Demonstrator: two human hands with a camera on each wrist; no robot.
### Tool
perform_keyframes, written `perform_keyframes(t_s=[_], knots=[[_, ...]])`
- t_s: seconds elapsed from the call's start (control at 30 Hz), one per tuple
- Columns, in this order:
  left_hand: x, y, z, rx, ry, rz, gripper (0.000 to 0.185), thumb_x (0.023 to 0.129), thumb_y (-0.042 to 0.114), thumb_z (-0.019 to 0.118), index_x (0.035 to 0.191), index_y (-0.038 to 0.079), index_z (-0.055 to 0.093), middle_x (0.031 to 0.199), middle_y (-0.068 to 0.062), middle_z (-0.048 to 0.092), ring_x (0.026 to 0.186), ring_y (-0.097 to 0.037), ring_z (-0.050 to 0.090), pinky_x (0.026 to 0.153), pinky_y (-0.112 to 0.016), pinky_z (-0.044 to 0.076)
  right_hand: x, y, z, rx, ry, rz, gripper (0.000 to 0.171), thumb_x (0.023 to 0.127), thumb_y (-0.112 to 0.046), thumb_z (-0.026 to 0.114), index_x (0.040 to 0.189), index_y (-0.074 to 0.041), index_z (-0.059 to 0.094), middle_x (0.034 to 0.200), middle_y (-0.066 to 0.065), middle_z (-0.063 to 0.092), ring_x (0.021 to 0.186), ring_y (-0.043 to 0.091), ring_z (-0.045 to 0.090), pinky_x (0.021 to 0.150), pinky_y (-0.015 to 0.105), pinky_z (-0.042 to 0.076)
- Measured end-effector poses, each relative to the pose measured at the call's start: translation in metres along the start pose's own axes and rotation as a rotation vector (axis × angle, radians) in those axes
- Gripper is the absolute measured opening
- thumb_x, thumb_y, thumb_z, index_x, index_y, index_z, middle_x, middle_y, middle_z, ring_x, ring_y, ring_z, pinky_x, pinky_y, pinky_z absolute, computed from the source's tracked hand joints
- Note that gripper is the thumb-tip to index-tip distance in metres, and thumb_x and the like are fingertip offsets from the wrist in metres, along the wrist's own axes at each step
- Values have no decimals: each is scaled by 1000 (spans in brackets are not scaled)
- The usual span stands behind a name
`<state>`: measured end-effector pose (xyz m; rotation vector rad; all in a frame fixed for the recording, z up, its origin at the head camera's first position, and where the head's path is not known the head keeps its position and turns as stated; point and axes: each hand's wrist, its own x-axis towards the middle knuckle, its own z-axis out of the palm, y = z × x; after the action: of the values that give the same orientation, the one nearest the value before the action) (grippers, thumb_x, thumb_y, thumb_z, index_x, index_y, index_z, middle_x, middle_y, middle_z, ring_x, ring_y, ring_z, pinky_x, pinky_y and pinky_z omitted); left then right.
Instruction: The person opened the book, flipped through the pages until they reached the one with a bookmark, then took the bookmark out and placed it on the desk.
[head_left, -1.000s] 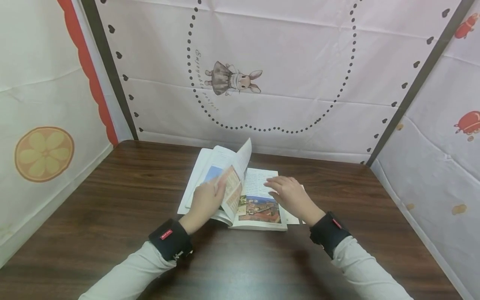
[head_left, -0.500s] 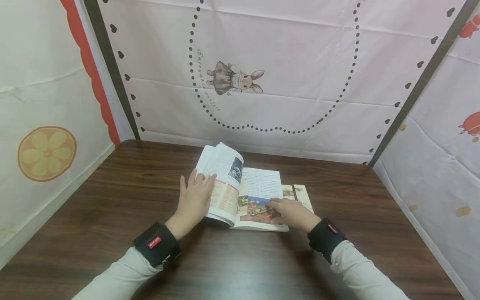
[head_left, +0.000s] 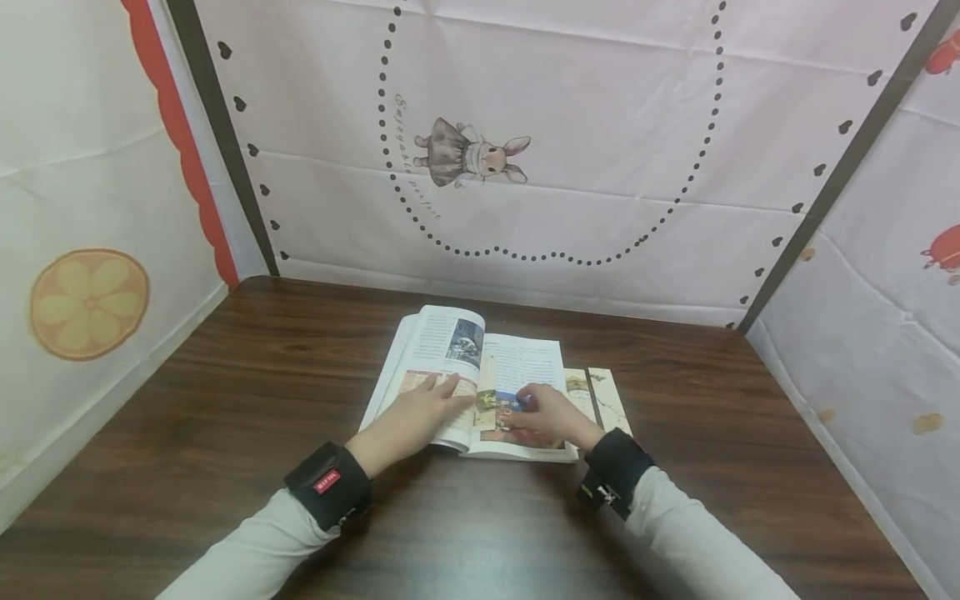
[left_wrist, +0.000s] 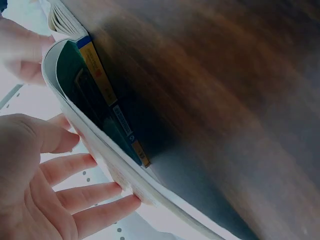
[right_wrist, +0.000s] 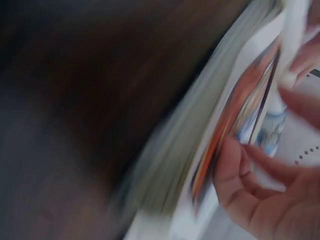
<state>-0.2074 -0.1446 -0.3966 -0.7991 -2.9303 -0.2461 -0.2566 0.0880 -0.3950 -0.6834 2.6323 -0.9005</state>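
An open illustrated book [head_left: 525,360] lies on the dark wooden table [head_left: 225,375]. My left hand [head_left: 416,412] presses flat on its left page, fingers straight and pointing toward the gutter. In the left wrist view those fingers [left_wrist: 95,192] lie along the curved page, with the book's green cover and spine [left_wrist: 100,80] seen edge-on beneath. My right hand [head_left: 551,417] rests on the lower part of the right page, fingers loosely bent over the colour picture. The right wrist view is blurred; it shows the right hand [right_wrist: 270,200] against the page block [right_wrist: 220,110].
Two narrow printed strips [head_left: 609,400] lie on the table just right of the book. Pale fabric walls with a rabbit print [head_left: 468,158] close off the back and both sides. Bare wood stretches to the left and in front of the book.
The lifted page has come down flat onto the left side under my left hand. My right hand slid from the right page's lower edge inward toward the gutter.
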Motion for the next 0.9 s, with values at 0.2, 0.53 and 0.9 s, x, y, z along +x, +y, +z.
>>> perform_keyframes(t_s=[0.2,0.53,0.9], knots=[[3,2,-1,-34,-6,-13,43,92,34,58,131,17,56,142,-21,45,125,-50,44,94,-60,43,21,-11,4,375,29,187,29,94,-15,52,105,10,62,80,17,69,60,14,65,60,32,58],[2,6,-2,-78,-75,-39,76,68,44,80,134,17,52,144,-24,41,128,-52,39,91,-64,43,27,-18,16,373,16,179,25,92,-14,56,77,5,64,56,-1,54,48,9,50,48,23,48],[1,9,-5,-67,-74,-67,76,66,41,82,132,14,55,143,-25,42,129,-52,38,95,-63,41,5,23,-16,368,-62,218,22,92,-12,51,78,2,60,60,-2,54,53,8,55,56,24,53]])
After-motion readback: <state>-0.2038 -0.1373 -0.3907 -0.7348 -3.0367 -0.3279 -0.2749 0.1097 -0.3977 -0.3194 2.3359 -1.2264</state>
